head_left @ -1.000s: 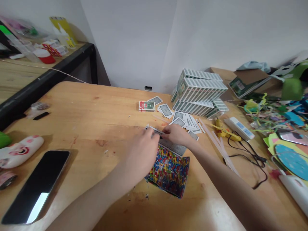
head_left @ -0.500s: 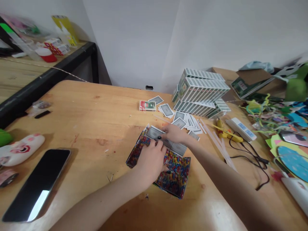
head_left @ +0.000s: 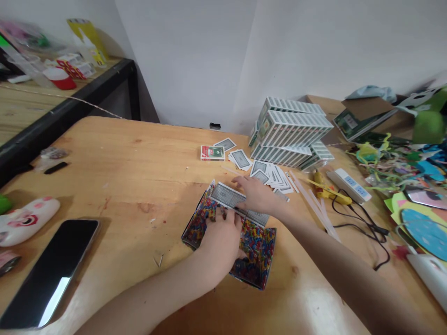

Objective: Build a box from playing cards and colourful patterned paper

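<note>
Fingers of the right hand (head_left: 256,195) are spreading away from the card strip (head_left: 226,195), unlike before, while the left hand (head_left: 221,237) is seemingly pressing, loosely splayed, inside the colourful box (head_left: 256,251).

head-worn view, facing forward and down (wide), tabletop close below
</note>
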A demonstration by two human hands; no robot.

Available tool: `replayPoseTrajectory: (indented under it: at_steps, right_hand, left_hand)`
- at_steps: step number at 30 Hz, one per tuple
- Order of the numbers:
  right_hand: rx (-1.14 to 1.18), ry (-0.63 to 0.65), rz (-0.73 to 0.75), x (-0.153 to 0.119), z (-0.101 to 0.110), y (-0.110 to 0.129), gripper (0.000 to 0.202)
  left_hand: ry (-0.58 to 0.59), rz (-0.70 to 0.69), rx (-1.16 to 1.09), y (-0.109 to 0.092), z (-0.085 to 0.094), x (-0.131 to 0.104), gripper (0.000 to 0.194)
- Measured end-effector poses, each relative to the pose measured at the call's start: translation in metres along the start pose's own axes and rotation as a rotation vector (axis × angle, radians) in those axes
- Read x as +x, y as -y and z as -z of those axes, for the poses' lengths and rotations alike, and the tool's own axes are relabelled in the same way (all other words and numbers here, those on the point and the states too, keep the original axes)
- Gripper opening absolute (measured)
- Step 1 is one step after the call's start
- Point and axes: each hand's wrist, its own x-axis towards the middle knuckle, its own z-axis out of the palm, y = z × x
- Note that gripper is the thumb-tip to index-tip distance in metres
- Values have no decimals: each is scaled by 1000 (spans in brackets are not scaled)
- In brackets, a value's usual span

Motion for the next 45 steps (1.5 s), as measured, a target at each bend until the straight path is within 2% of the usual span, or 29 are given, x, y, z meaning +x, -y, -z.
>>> replayPoseTrajectory:
  at_steps: [4, 9, 17, 20, 23, 25, 28, 31, 34, 37, 42, 45]
  right_hand:
    - [-143, 19, 44, -18, -2, 13, 70]
    - [-284, -45, 93, -25, 0, 25, 66]
    - [-307, -62, 105, -26, -1, 27, 68]
    - [-316, -95, 49, -31, -1, 28, 61]
    - [-253, -160, -62, -47, -1, 34, 38]
    - [-138, -128, -124, -62, -2, 39, 22]
    - [-94, 123, -116, -83, -6, 48, 19]
    - [-201, 140, -97, -91, -11, 53, 28]
    - [-275, 111, -97, -86, -14, 61, 42]
    - [-356, 181, -48, -76, -20, 72, 42]
    - [-434, 96, -34, -70, -41, 82, 56]
    - [-395, 109, -59, -72, -49, 80, 57]
  left_hand:
    - [-7, -9, 15, 0, 0, -2, 81]
    - [-35, -23, 63, -1, -4, -3, 75]
    - [-18, -19, 84, -3, -3, -4, 74]
    - [-21, -27, 64, 0, 4, -7, 70]
    - [-25, -45, 16, 9, 12, -10, 69]
    - [-34, -24, 4, 14, 16, -12, 68]
    - [-52, 32, 5, 18, 16, -12, 69]
    - [-53, 68, 15, 15, 12, -11, 67]
    - [-45, 143, 56, 9, 6, -10, 53]
    - [-74, 190, 113, 5, 2, -8, 45]
    - [-102, 105, 130, 9, 1, -6, 40]
    - [-105, 92, 111, 13, 4, -7, 39]
